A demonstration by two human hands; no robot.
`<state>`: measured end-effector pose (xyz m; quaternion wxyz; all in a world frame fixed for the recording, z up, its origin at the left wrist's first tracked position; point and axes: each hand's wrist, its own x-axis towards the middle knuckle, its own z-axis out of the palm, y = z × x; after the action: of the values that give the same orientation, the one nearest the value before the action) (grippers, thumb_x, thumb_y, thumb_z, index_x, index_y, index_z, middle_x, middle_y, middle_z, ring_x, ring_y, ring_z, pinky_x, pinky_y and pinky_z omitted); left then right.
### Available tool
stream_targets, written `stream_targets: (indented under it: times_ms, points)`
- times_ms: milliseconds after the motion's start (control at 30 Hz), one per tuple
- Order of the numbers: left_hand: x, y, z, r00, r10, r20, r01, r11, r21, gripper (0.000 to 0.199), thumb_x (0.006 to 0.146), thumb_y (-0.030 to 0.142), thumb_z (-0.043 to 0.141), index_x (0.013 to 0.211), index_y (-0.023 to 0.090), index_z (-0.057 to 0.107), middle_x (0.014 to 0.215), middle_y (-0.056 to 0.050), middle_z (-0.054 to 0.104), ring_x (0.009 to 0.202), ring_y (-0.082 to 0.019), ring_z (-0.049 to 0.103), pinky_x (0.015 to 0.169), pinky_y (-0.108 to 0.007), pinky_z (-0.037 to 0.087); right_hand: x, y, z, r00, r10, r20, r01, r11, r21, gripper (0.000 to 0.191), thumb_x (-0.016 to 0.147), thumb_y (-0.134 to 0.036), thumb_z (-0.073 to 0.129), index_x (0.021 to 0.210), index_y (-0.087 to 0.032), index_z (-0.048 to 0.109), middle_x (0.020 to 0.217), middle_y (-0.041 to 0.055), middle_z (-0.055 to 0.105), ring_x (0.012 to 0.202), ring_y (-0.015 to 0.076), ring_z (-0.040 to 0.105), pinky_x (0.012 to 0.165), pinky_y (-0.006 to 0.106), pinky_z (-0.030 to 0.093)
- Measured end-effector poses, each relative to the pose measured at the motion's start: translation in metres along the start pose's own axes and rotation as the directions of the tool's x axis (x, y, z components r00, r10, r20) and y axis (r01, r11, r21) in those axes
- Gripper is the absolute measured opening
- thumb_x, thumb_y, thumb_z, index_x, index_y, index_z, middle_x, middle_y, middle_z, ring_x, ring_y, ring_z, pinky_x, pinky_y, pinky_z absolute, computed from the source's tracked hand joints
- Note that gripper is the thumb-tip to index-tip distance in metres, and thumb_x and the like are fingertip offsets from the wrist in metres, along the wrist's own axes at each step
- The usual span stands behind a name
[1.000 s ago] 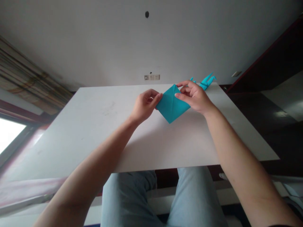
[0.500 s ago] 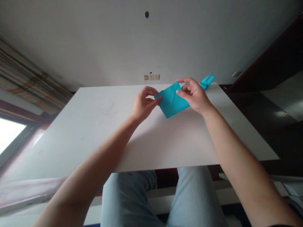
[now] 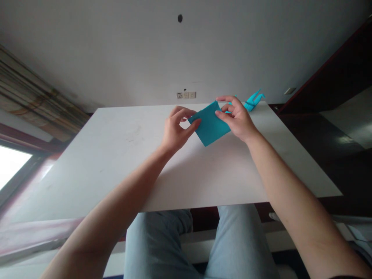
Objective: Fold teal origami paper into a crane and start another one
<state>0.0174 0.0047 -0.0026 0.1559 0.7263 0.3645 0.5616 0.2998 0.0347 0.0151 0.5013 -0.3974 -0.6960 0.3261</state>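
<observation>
- Sitting nearest the view, legs in light-blue jeans (image 3: pixel 158 244) pass under the near edge of a white table (image 3: pixel 116 174);
- the left hand (image 3: pixel 176 130) has its fingers curved and closed around the paper's left corner, with the thumb pressed on the sheet and a small gap showing inside the curl;
- the right hand (image 3: pixel 236 118) grips the paper's upper right edge between thumb and forefinger, its other fingers bent behind;
- the square of blue origami paper (image 3: pixel 209 124) sits between the hands, over the far half of the table, turned corner-forward; its outline is a plain square with no flaps or points standing out, and any creases are too faint to tell;
- an origami crane (image 3: pixel 252 102) in the same blue lies at the far table edge, just past the right hand, its neck and tail already folded to points, which the sheet lacks;
- a wall socket panel (image 3: pixel 186 95) sits beyond the table on the white wall (image 3: pixel 116 50);
- a striped curtain (image 3: pixel 35 97) hangs far left.
</observation>
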Motion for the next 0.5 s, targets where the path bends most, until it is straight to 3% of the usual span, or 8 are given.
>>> stream_targets:
  times_ms: [133, 267, 367, 500]
  points:
    - [0.0, -0.002, -0.004, 0.999, -0.038, 0.037, 0.032, 0.99, 0.137, 0.009, 0.105, 0.031, 0.087, 0.105, 0.025, 0.094, 0.103, -0.008, 0.088, 0.091, -0.023, 0.078, 0.086, -0.038, 0.065, -0.004, 0.007, 0.006, 0.979, 0.094, 0.179, -0.1, 0.995, 0.023, 0.068, 0.094, -0.065, 0.102, 0.148, -0.036, 0.074, 0.09, -0.0058, 0.071, 0.083, 0.023, 0.067, 0.08, 0.04, 0.056]
    - [-0.001, -0.015, -0.008, 0.956, -0.156, 0.249, 0.085, 0.958, 0.275, 0.009, 0.101, 0.033, 0.09, 0.101, 0.025, 0.095, 0.095, -0.008, 0.091, 0.081, -0.024, 0.076, 0.075, -0.037, 0.058, -0.01, 0.017, 0.009, 0.894, 0.202, 0.401, -0.186, 0.979, -0.081, 0.055, 0.093, -0.06, 0.098, 0.134, -0.032, 0.074, 0.082, -0.0049, 0.074, 0.079, 0.0248, 0.066, 0.075, 0.039, 0.051]
    - [-0.003, -0.025, -0.007, 0.9, -0.151, 0.408, 0.019, 0.95, 0.311, 0.01, 0.102, 0.032, 0.088, 0.102, 0.026, 0.096, 0.097, -0.008, 0.093, 0.082, -0.025, 0.077, 0.076, -0.035, 0.059, -0.014, 0.021, 0.008, 0.885, 0.21, 0.415, -0.144, 0.972, -0.184, 0.045, 0.084, -0.043, 0.107, 0.119, -0.03, 0.083, 0.084, -0.002, 0.071, 0.081, 0.026, 0.064, 0.076, 0.041, 0.05]
    - [-0.006, -0.026, -0.005, 0.862, -0.125, 0.491, -0.05, 0.943, 0.328, 0.017, 0.102, 0.028, 0.084, 0.111, 0.025, 0.098, 0.104, -0.009, 0.093, 0.089, -0.025, 0.082, 0.082, -0.035, 0.06, -0.015, 0.019, 0.007, 0.897, 0.168, 0.408, -0.039, 0.952, -0.305, 0.04, 0.081, -0.036, 0.111, 0.116, -0.031, 0.092, 0.113, 0.0056, 0.071, 0.092, 0.0286, 0.069, 0.092, 0.05, 0.065]
